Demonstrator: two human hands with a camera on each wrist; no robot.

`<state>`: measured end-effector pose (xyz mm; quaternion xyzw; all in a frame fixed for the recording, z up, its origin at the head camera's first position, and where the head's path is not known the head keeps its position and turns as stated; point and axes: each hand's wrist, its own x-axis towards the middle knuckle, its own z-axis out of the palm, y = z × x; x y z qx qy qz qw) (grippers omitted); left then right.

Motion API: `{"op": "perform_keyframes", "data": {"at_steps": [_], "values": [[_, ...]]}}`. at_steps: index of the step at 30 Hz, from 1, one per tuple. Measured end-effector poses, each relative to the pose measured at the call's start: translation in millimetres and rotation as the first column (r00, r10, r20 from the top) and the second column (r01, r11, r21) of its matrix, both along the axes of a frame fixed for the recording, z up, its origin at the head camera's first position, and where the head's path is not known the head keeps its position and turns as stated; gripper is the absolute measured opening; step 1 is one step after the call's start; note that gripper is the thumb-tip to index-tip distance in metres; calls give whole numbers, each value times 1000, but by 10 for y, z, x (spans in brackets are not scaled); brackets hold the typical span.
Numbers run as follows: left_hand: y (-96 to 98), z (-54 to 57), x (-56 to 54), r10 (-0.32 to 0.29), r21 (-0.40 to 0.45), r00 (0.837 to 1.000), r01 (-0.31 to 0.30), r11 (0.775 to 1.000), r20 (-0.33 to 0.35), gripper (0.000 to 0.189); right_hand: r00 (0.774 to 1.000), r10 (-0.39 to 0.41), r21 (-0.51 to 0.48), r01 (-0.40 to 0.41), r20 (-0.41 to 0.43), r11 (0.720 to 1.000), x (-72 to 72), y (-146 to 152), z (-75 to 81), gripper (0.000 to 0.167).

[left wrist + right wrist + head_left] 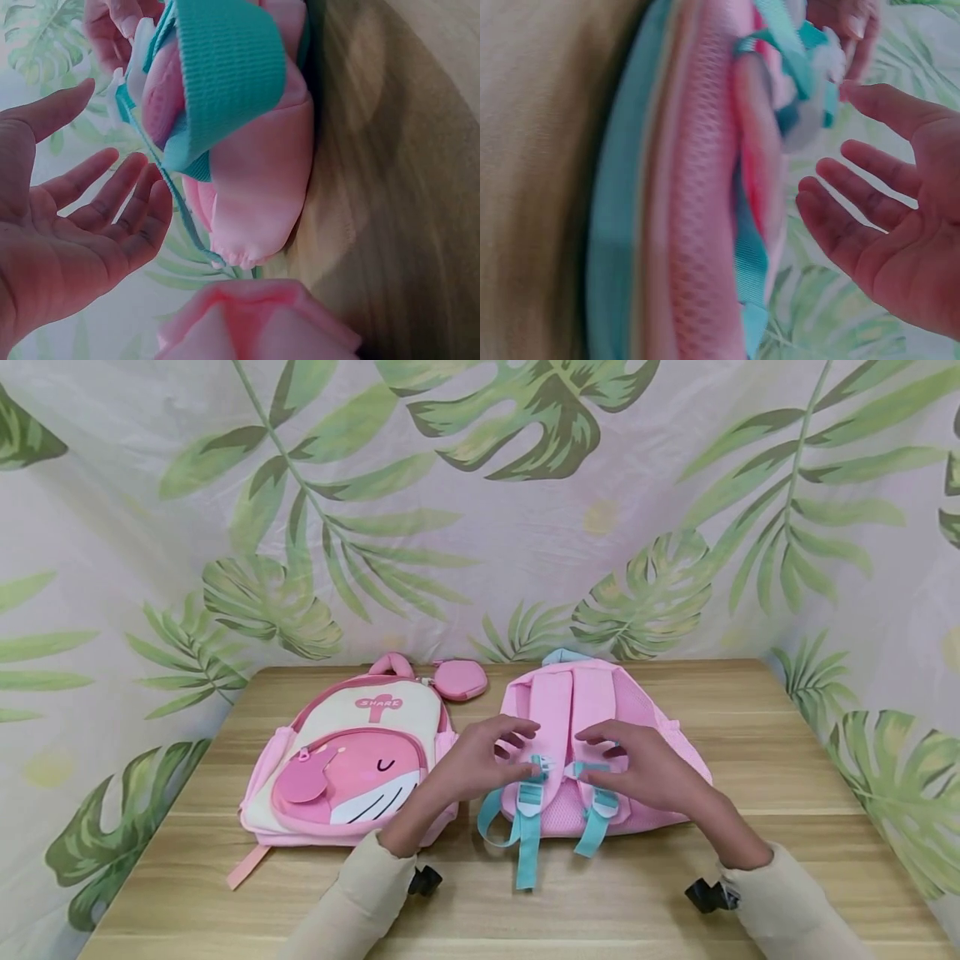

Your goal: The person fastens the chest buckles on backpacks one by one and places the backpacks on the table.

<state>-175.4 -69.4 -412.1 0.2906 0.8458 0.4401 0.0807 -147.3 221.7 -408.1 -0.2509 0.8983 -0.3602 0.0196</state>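
Note:
A pink backpack lies with its shoulder straps facing up, in front of me on the right. Over its left strap hovers my left hand, fingers loosely bent, thumb close to a white buckle piece on turquoise webbing. My right hand hangs over the other strap in the same way, beside a second white buckle piece. The two pieces are apart. In the left wrist view, the left palm has nothing in it. The right palm is likewise bare, next to the backpack's mesh side.
To the left lies a second backpack, cream and pink with a whale front pocket. A small pink pouch sits by its top. Turquoise strap ends trail onto the wooden table. A leaf-patterned cloth hangs behind.

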Motion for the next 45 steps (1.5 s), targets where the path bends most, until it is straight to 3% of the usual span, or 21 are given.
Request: {"op": "perform_keyframes", "data": {"at_steps": [4,21,34,45], "values": [[20,-9,7,-10,-26,1000,10,1000,-8,56,999,33,19,-33,-12,999,-32,-70,-59,48],[18,-51,-25,-37,-133,998,31,991,-48,22,999,35,162,-35,3,986,-78,-103,-159,30],[17,-62,-16,-35,-127,998,28,992,-49,22,1000,23,209,-25,14,978,-103,-128,-189,26],[78,-27,4,-25,-66,997,20,998,-77,25,1000,13,156,-9,-24,988,-6,47,-37,27]]}}
